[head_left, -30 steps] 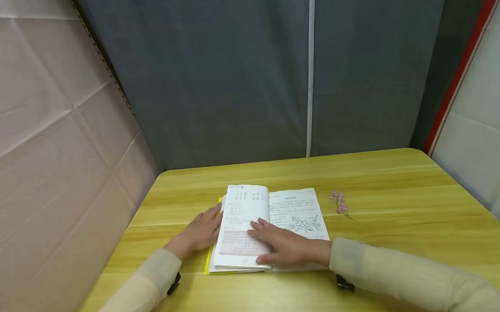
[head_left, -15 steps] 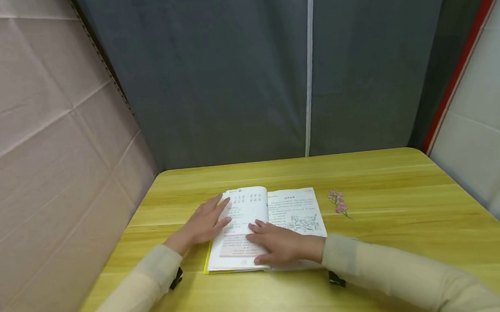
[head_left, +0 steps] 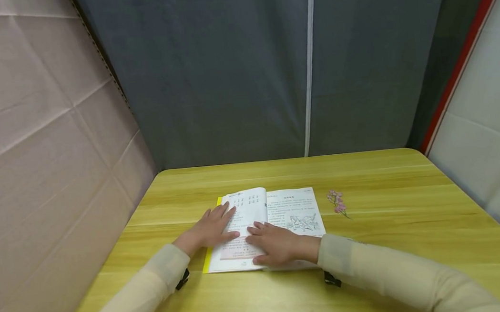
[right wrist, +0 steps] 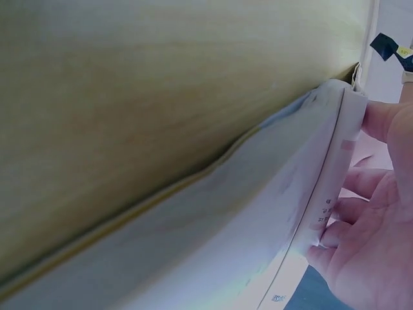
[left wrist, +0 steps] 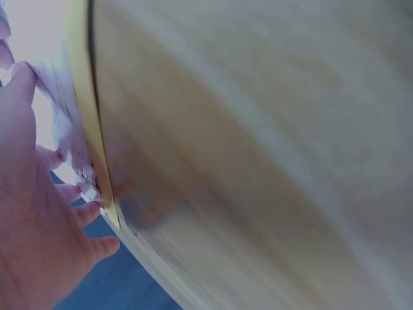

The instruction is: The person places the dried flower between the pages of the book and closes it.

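An open book with printed pages and a yellow cover edge lies on the table. My left hand rests on its left page, fingers spread and straight. Nearer the spine, my right hand lies across the lower part of the same page, its forearm crossing the right page. In the left wrist view the left hand touches the page beside the yellow cover edge. The right wrist view has the right hand's fingertips on the book's page.
A small sprig of pink flowers lies on the wooden table, right of the book. A dark curtain hangs behind the table. Pale cloth walls stand at the left and right.
The left hand has moved from the book's left edge rightward onto the left page. That page now lies flatter and lower. The right hand has shifted only slightly left.
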{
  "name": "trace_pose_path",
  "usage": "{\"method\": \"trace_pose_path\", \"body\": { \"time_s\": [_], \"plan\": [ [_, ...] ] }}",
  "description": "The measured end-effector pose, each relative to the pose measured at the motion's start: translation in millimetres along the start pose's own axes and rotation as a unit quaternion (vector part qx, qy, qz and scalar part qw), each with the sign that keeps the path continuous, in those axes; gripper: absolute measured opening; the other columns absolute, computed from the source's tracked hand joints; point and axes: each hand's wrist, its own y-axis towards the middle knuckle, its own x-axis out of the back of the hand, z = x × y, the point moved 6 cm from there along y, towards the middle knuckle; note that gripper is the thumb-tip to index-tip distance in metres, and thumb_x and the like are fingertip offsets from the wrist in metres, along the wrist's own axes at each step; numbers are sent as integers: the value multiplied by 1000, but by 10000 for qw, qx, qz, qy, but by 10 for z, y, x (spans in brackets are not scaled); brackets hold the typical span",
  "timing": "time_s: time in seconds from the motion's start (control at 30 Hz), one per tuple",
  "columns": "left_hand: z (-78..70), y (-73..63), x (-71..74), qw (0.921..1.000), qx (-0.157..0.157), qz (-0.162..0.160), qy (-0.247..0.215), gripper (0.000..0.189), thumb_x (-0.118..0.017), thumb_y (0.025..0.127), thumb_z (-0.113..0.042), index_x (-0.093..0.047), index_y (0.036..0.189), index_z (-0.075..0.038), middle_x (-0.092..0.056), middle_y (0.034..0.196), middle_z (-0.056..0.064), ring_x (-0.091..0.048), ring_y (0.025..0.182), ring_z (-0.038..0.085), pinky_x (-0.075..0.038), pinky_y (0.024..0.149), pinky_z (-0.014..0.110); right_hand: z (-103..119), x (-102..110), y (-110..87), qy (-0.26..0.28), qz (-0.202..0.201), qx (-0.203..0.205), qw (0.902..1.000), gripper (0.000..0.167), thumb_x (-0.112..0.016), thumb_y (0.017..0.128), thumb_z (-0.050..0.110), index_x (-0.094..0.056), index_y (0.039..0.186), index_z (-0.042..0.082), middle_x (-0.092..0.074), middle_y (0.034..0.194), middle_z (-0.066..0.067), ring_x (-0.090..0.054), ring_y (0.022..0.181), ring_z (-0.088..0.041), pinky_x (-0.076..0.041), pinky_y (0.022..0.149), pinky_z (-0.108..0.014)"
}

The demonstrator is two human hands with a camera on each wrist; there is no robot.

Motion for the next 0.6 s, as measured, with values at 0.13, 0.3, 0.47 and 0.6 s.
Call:
{"method": "trace_pose_path", "body": {
  "time_s": [0.13,0.3,0.47,0.6],
  "plan": [
    [-16,-18,1,10000,8,62,-1,83,-45,95,-61,-19,156,-10,-12,160,16,-13,145,34,-14,112,58,-12,0,4,91,13,18,10000,62,-54,97,47,-45,146,11,-31,154,-12,-20,144,-31,-18,114,-43],
    [-21,-18,-11,9999,-75,51,90,83,-44,96,-60,-19,156,-8,-13,160,18,-15,145,37,-16,111,59,-42,21,-17,523,-61,16,9986,62,-55,97,46,-44,147,11,-30,155,-12,-19,144,-30,-18,114,-43],
    [-15,-19,-26,9999,-50,82,116,84,-42,96,-62,-16,156,-9,-11,160,16,-13,145,35,-15,111,58,-119,116,-96,962,-410,-12,9945,61,-57,97,41,-43,147,9,-35,152,-13,-26,142,-28,-23,113,-42],
    [-15,-19,-25,10000,-24,87,23,85,-42,95,-63,-16,157,-10,-11,160,16,-13,145,34,-14,112,58,-275,230,-229,1479,-946,-226,9842,58,-61,96,35,-45,144,7,-45,147,-10,-37,137,-25,-30,110,-43]
  ]
}}
